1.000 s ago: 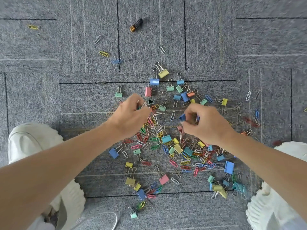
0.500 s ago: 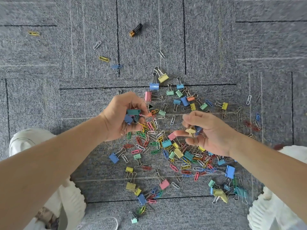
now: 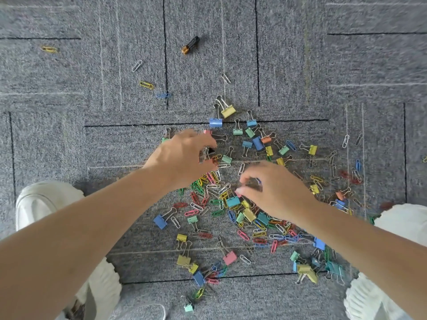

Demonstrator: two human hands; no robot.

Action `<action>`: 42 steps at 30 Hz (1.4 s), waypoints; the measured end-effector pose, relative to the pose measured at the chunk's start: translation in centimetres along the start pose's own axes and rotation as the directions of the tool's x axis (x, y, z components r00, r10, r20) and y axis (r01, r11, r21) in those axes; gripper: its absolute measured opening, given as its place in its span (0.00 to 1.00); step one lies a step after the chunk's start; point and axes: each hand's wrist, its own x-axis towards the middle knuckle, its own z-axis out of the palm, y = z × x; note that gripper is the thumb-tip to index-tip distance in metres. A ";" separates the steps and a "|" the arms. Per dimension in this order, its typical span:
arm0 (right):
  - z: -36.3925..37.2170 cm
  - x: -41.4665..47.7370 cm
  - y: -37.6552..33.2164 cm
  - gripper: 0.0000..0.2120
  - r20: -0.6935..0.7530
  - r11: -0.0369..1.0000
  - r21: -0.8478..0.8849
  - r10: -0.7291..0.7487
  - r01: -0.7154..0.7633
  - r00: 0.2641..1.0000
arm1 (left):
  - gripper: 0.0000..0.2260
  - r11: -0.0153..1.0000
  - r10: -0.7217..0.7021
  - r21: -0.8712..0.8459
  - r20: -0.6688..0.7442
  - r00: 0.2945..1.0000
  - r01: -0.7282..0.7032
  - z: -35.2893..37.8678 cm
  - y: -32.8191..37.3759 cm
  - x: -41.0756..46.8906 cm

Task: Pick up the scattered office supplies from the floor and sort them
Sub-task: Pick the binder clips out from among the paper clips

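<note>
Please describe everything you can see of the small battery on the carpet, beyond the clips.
The battery is a small cylinder, mostly black, with a copper-coloured band at its lower-left end. Its casing looks smooth; any print is too small to read. It lies on its side, slanted, on the grey carpet, just right of a dark tile seam. Only the carpet touches it; the nearest silver paper clip lies well apart.
</note>
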 end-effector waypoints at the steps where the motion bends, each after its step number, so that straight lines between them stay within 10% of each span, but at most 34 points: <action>1: 0.3 -0.1 -0.2 0.11 0.015 0.998 -0.060 0.035 -0.034 0.999 | 0.18 0.999 -0.010 0.041 0.002 1.000 0.010 0.2 0.0 0.2; 9: 0.8 0.0 -1.1 0.19 -0.005 0.974 -0.202 0.101 -0.100 0.995 | 0.10 0.998 -0.041 -0.041 -0.047 0.998 0.039 0.6 -0.3 0.6; 19: -1.8 0.3 0.1 0.06 0.073 0.869 0.486 0.060 -0.088 0.996 | 0.06 0.945 -0.008 -0.326 -0.045 0.999 -0.007 0.1 -1.6 0.3; 24: -4.4 1.0 1.3 0.14 -0.059 0.828 0.557 0.127 -0.073 0.990 | 0.05 0.893 -0.013 -0.450 -0.011 1.000 0.006 -0.6 -1.2 0.7; 31: -5.6 2.4 3.4 0.08 -0.356 0.975 0.213 0.142 -0.067 0.924 | 0.14 0.954 -0.096 -0.294 -0.103 0.990 0.062 -1.1 -0.2 1.7; 36: -5.2 3.0 3.5 0.21 -0.370 0.988 -0.097 0.079 -0.123 0.926 | 0.15 1.000 -0.001 0.000 -0.227 0.974 0.001 -1.3 0.9 2.5; 42: -4.1 2.8 3.1 0.13 -0.415 0.965 -0.211 0.055 -0.155 0.908 | 0.08 1.000 -0.007 -0.014 -0.231 0.973 0.004 -0.7 0.8 2.6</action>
